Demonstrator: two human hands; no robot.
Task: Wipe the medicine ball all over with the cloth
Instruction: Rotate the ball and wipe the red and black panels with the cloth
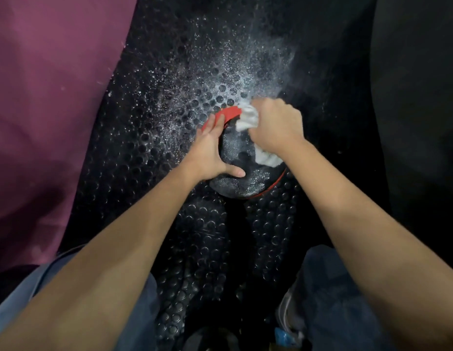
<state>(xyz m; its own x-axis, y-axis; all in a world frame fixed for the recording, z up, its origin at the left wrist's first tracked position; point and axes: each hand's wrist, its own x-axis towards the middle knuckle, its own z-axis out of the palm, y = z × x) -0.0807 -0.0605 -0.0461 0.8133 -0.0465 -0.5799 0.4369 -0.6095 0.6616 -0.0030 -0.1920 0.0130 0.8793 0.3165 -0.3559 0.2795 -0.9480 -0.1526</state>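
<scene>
Kneeling view down at a black studded floor mat (169, 148), both bare forearms reaching out from the near edge. Ball (241, 171) sits on the mat at mid-frame, dark and textured with red bands showing at its far-left rim and its near-right edge. Left hand (212, 150) lies spread on the ball's left side, fingers straight and pointing far, thumb stretched right across the dark surface; nothing gripped. Right hand (276, 125) is fisted round a bunched white cloth (248, 119), pressing it on the ball's far-right top; more of the cloth pokes out under the wrist on the near side. White specks and droplets cover the mat, thickest just beyond the ball and fanning out far and left; the ball's near face is also flecked. Maroon surface (48, 97) fills the left side. Blue trouser legs (329, 287) at the near edge, a shoe (290, 315) beside the right one.
</scene>
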